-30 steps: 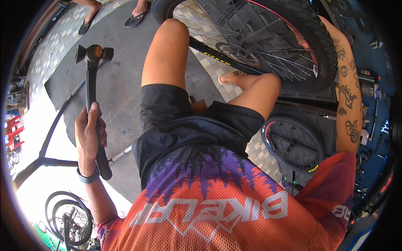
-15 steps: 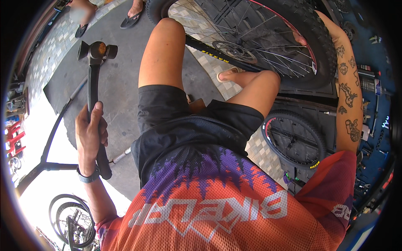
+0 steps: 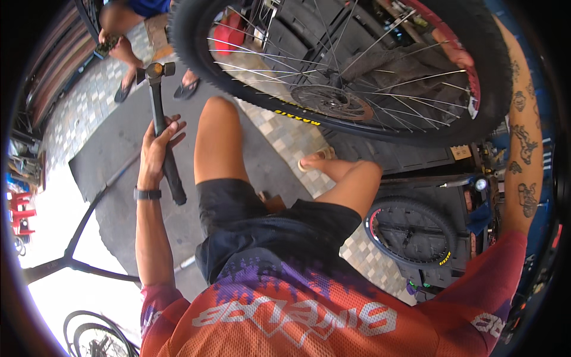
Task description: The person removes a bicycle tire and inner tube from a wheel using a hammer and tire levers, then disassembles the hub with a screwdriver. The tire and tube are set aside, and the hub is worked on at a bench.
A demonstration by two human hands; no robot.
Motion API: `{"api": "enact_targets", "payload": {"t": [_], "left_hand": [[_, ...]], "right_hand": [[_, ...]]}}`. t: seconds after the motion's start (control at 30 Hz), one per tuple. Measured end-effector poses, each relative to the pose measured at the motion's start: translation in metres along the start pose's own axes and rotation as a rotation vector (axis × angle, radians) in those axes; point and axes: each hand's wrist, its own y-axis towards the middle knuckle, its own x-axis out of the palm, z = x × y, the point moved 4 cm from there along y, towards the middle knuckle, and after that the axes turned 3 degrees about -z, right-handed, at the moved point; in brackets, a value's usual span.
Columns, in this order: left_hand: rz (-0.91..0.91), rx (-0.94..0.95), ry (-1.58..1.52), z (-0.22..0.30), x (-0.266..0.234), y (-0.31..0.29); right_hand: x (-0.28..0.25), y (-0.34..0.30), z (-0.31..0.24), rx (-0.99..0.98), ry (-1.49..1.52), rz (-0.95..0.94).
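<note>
My left hand holds a hammer by its black handle. The thumb lies along the handle and the fingers are partly loosened, with the head upright and away from me. On the right, my outstretched arm reaches behind a large bicycle wheel with a black tyre, a red-marked rim and thin spokes. Fingers of my right hand show past the spokes at the rim, curled round its far side; the rest of that hand is hidden by the tyre. A brake disc surrounds the wheel's hub.
A second wheel lies on a dark surface at the right. A dark metal stand with angled legs is at left. Another person in sandals is at the far left. Red chairs stand farther left. A grey mat covers tiles.
The left hand and hammer have moved forward and to the right in view, with the fingers loosening. The large wheel appears lower and nearer, and the view has tilted up.
</note>
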Motion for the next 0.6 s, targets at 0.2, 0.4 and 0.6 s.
{"api": "enact_targets", "payload": {"t": [0.2, 0.4, 0.6], "left_hand": [[-0.249, 0.098, -0.480, 0.031, 0.032, 0.091], [-0.234, 0.262, -0.517, 0.078, 0.017, 0.118], [-0.156, 0.394, -0.506, 0.126, 0.011, 0.117]], "right_hand": [[-0.065, -0.078, -0.080, -0.048, -0.129, 0.247], [-0.088, -0.120, -0.096, -0.071, -0.137, 0.403], [-0.092, -0.131, -0.078, -0.061, -0.105, 0.460]]}}
